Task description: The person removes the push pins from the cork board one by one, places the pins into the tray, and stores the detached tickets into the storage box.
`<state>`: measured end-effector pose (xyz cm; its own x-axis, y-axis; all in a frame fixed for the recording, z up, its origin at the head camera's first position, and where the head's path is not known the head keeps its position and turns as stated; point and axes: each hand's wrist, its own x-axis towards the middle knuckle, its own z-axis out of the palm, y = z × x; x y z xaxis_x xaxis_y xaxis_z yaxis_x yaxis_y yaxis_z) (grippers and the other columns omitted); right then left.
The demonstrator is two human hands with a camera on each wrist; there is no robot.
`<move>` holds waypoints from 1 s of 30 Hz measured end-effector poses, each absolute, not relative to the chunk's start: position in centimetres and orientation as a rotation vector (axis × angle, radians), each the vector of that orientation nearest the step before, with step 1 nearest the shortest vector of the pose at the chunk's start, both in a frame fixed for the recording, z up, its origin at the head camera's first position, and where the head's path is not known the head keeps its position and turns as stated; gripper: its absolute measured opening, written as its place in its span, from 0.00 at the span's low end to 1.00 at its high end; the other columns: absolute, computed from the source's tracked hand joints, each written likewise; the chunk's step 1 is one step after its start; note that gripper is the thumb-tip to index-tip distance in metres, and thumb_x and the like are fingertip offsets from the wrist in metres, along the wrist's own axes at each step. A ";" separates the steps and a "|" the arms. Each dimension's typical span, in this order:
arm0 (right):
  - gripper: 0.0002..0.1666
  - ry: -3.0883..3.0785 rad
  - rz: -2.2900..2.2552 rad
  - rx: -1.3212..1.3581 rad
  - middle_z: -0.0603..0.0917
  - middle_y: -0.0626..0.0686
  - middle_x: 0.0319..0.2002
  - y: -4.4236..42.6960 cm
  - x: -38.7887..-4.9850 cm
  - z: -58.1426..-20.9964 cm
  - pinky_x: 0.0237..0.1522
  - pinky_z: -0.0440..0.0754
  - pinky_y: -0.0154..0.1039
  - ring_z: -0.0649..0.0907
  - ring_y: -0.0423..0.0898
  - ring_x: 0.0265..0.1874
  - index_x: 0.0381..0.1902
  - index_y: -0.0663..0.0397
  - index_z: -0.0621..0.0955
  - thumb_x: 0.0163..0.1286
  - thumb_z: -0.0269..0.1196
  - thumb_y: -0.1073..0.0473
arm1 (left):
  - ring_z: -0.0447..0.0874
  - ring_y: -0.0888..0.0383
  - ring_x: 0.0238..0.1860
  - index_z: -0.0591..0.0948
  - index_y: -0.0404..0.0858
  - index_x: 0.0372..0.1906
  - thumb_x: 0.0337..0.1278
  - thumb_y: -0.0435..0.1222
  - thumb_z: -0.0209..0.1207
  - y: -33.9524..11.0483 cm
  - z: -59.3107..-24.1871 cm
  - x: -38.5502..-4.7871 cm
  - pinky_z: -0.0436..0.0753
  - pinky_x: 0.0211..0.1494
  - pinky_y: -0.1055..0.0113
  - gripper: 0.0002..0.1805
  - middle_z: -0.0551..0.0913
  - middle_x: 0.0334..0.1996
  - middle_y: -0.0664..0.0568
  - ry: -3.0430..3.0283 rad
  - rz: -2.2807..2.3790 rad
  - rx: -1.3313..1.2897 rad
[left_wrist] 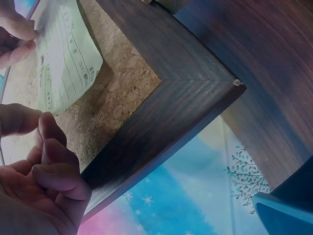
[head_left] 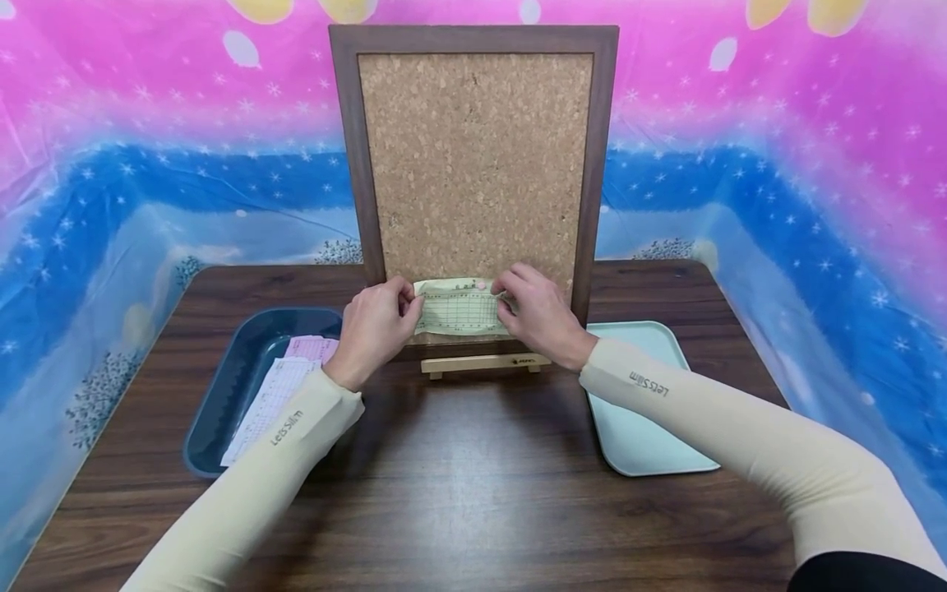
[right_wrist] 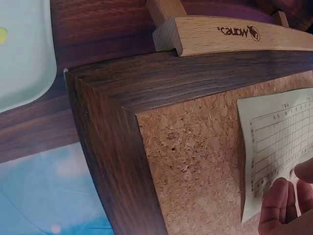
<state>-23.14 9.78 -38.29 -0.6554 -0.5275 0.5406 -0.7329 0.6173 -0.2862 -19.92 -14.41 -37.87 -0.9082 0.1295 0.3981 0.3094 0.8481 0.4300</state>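
A pale green paper form (head_left: pixel 459 311) with a printed grid lies against the lower part of the corkboard (head_left: pixel 473 164). My left hand (head_left: pixel 377 325) pinches its left end; in the left wrist view, thumb and finger meet at the form's corner. At the opposite end is my right hand (head_left: pixel 543 312), fingers bent, tips over the form's upper right part. A small pink round spot (head_left: pixel 482 285) shows beside those fingertips; whether it is a pin head is unclear. What lies between the right fingers is hidden. The form bows slightly off the cork in the left wrist view.
The framed board stands on a light wooden easel ledge (head_left: pixel 484 363). Left of it, a dark blue tray (head_left: pixel 203 436) holds white (head_left: pixel 270 399) and pink (head_left: pixel 311 349) paper forms, partly behind my left arm. A pale mint tray (head_left: pixel 636 448) lies right, under my right forearm.
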 end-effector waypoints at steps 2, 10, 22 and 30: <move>0.06 -2.458 0.677 1.003 0.77 0.49 0.35 9.6 -23.2 -38.2 0.36 0.76 0.38 0.76 0.43 0.34 0.36 0.55 0.80 0.60 0.60 0.68 | 0.72 0.56 0.19 0.78 0.41 0.29 0.61 0.41 0.57 -14.5 -37.9 -19.9 0.70 0.22 0.61 0.09 0.76 0.19 0.55 -2.673 -0.711 -0.339; 0.09 -2.449 0.681 1.014 0.77 0.50 0.36 8.5 -23.5 -38.0 0.36 0.75 0.38 0.75 0.44 0.34 0.38 0.57 0.80 0.59 0.60 0.69 | 0.72 0.56 0.19 0.78 0.41 0.28 0.59 0.39 0.58 -14.7 -37.9 -19.8 0.70 0.21 0.61 0.08 0.75 0.18 0.55 -2.681 -0.715 -0.361; 0.08 -2.446 0.640 1.000 0.77 0.51 0.36 7.8 -23.4 -37.8 0.36 0.74 0.39 0.74 0.44 0.33 0.37 0.57 0.80 0.58 0.61 0.69 | 0.73 0.57 0.20 0.76 0.42 0.26 0.58 0.38 0.57 -14.6 -37.9 -19.7 0.70 0.22 0.61 0.07 0.76 0.19 0.55 -2.651 -0.729 -0.396; 0.07 -2.461 0.614 0.957 0.77 0.50 0.34 7.2 -23.9 -37.5 0.35 0.75 0.39 0.75 0.44 0.33 0.33 0.57 0.81 0.58 0.59 0.71 | 0.73 0.57 0.22 0.76 0.41 0.29 0.59 0.37 0.57 -14.5 -37.8 -19.8 0.71 0.24 0.61 0.05 0.77 0.23 0.54 -2.624 -0.767 -0.416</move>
<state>-23.88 7.20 -37.53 -0.6707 -0.5173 0.5316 -0.7064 0.6642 -0.2449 -19.77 -14.46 -37.82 -0.8863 0.1733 0.4295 0.3773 0.8080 0.4526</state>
